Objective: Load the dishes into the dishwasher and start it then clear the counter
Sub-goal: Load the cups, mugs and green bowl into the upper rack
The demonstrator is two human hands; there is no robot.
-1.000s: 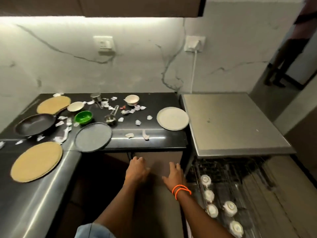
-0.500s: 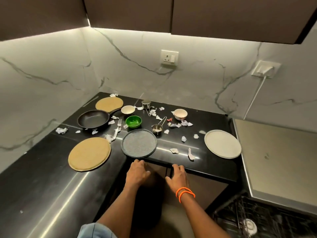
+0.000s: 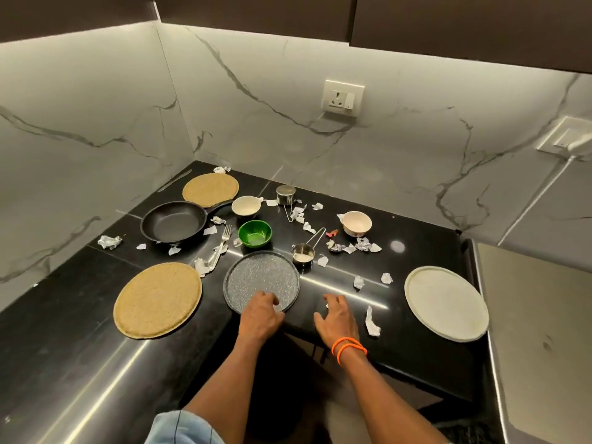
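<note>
A speckled grey plate (image 3: 260, 277) lies near the front edge of the black counter (image 3: 416, 341). My left hand (image 3: 260, 316) lies over its near rim with the fingers curled; whether it grips the plate I cannot tell. My right hand (image 3: 336, 318), with orange bands at the wrist, hovers over the counter edge to the plate's right, fingers loosely bent, holding nothing. Behind the plate stand a green bowl (image 3: 254, 233), a small steel measuring cup (image 3: 303, 254), a black frying pan (image 3: 174, 221), a fork (image 3: 221, 245) and two cream bowls (image 3: 245, 206) (image 3: 357, 223). A white plate (image 3: 446, 303) lies at the right.
Two round woven mats (image 3: 157, 299) (image 3: 210, 189) lie at the left. A steel cup (image 3: 285, 194) stands at the back. Several crumpled paper scraps (image 3: 372, 322) are scattered over the counter. The dishwasher's grey top (image 3: 538, 331) adjoins the counter at the right.
The view has swung left and up from the open dishwasher to the counter. Both hands have risen from below the counter edge, the left one onto the grey plate's near rim.
</note>
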